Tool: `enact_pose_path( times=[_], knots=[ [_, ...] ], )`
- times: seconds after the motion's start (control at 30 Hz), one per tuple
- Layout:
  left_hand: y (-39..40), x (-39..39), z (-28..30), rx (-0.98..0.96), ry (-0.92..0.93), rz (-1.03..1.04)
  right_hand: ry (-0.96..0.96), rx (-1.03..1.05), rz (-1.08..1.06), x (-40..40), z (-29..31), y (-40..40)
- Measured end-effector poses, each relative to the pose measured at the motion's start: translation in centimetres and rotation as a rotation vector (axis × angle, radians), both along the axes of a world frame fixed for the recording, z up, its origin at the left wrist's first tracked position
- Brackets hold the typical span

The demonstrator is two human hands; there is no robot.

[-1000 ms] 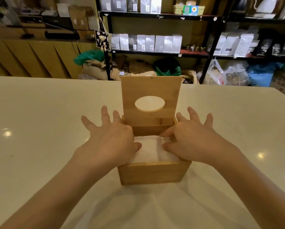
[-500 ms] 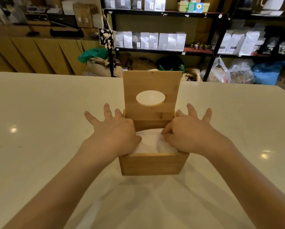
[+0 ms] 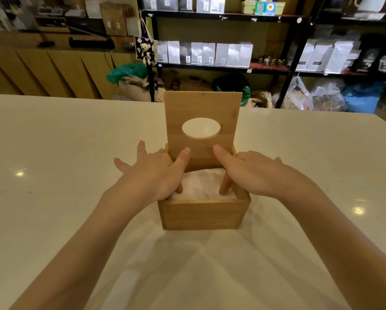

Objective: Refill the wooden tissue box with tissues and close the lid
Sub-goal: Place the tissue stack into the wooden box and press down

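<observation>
Both forearms reach forward, converging. Left hand (image 3: 153, 173) palm down, fingers spread and straight, index pointing forward, thumb angled down. Right hand (image 3: 252, 173) mirrors it: palm down, index extended forward, thumb pointing down, remaining fingers splayed outward. Neither hand grips anything.

1. A pale cream glossy bench (image 3: 64, 153) fills the near scene.
2. Beyond its far edge stands a black metal shelf rack (image 3: 223, 17) holding rows of white paper pouches (image 3: 204, 53).
3. A small teddy bear charm (image 3: 145, 51) hangs on the rack's left post.
4. A green plastic bag (image 3: 125, 71) lies on the floor at far left.
5. Wooden panelled cabinets (image 3: 53, 70) line the far left.
</observation>
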State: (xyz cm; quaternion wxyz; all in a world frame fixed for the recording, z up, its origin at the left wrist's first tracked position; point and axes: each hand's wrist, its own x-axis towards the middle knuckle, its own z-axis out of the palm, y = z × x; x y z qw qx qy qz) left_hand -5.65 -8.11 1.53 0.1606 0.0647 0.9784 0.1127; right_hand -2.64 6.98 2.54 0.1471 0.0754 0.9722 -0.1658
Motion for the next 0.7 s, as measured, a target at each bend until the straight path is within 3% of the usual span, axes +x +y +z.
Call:
enact_pose_path(
  times=[0.17, 0.37, 0.7],
  knots=[
    [0.2, -0.1, -0.3, -0.089, 0.026, -0.004, 0.008, 0.048, 0.037, 0.1, -0.3, -0.2],
    [-0.2, 0.3, 0.1, 0.009, 0.052, 0.015, 0.020, -0.068, 0.003, 0.3, 0.1, 0.5],
    [-0.1, 1.5, -0.4, -0.088, 0.059, 0.023, 0.012, -0.049, 0.010, 0.7, -0.1, 0.0]
  ],
)
